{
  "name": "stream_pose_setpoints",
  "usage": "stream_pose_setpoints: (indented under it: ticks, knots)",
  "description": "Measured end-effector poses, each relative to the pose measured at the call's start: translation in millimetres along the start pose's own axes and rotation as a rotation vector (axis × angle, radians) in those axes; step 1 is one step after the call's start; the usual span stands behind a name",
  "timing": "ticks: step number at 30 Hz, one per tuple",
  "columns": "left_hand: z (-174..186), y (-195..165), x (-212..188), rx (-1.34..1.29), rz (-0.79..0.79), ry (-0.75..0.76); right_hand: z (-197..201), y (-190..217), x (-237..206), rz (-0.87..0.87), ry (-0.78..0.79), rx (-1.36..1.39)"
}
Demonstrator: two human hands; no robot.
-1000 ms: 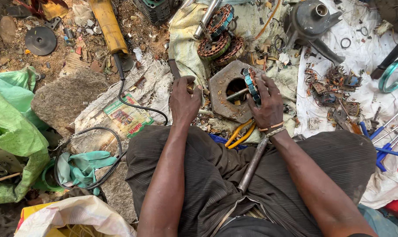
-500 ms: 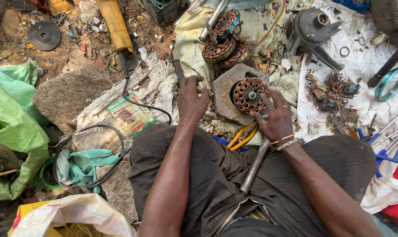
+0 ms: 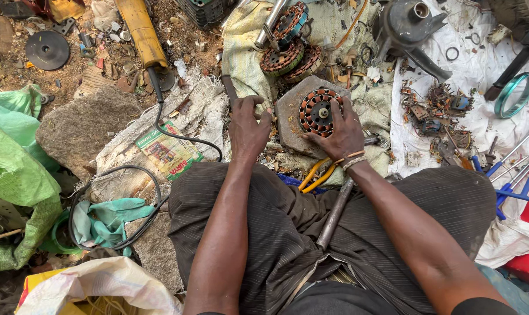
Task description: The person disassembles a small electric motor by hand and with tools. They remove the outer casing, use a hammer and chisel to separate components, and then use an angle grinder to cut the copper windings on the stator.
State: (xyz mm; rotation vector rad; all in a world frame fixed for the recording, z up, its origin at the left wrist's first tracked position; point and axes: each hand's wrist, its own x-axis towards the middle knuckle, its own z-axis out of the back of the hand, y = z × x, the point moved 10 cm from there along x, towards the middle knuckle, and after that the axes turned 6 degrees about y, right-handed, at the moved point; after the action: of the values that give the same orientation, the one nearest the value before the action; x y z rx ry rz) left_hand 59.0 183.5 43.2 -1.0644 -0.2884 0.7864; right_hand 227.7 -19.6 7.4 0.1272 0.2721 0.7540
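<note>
Copper-wound stator (image 3: 318,112) lies flat, its shaft hole facing up, on a grey stone slab (image 3: 290,125) between the person's knees. The right hand (image 3: 341,135) rests spread over the stator's near edge, fingers (image 3: 347,111) touching the windings. The left hand (image 3: 248,131) is curled around a dark handle (image 3: 228,88) whose long axis points away from the person. A rectangular green-and-red label (image 3: 166,151) lies flat on sacking left of the hands.
</note>
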Motion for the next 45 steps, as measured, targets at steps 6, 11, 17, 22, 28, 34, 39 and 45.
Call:
stream_pose_setpoints:
  ticks: [6, 11, 17, 22, 28, 34, 39, 45]
  knots:
    - [-2, 5, 2, 0.002, 0.026, 0.009, -3, 1, -3, -0.063, 0.085, -0.126]
    - [-5, 7, 1, 0.019, 0.027, 0.028, 11, -22, 6, 0.104, 0.104, 0.016]
    - [-4, 7, 1, 0.008, 0.022, 0.019, 2, -1, 15, 0.166, 0.019, 0.004]
    - [-3, 3, 2, 0.029, 0.006, 0.034, 8, 1, -3, 0.045, -0.082, 0.026]
    - [-3, -8, -2, -0.001, 0.037, 0.06, 12, 4, 0, 0.024, -0.09, -0.056]
    - [56, 5, 15, -0.055, 0.073, -0.072, 47, -5, -37, 0.153, -0.054, 0.03]
    - [157, 109, 115, 0.235, 0.381, -0.249, 21, -61, -128, -0.246, 0.254, 0.507]
    - [169, 187, 184, 0.467, 0.417, -0.405, 2, -75, -183, -0.106, 0.036, 0.866]
